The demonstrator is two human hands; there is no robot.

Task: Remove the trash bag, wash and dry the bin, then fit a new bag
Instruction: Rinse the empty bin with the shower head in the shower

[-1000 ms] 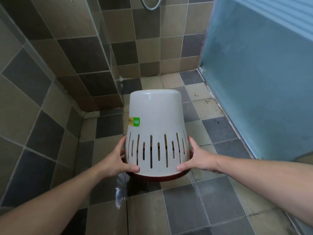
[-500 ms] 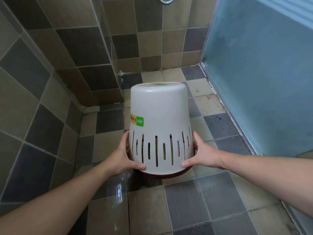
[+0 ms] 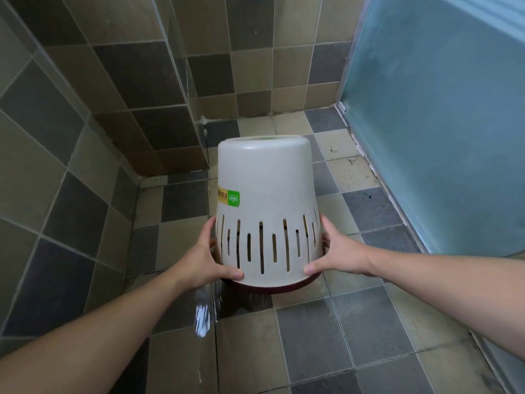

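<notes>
Upturned white bin (image 3: pixel 264 194) between left hand (image 3: pixel 203 258) and right hand (image 3: pixel 339 255), fingers wrapped round its slotted rim end

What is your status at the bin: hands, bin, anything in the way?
Left hand and right hand grip the bin by its slotted sides. Bin upside down, off the wet floor. Nothing in the way.

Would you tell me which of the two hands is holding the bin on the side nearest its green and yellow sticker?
The left hand: it grips the upturned bin just below the sticker; the right hand grips the opposite, unlabelled side.
</notes>
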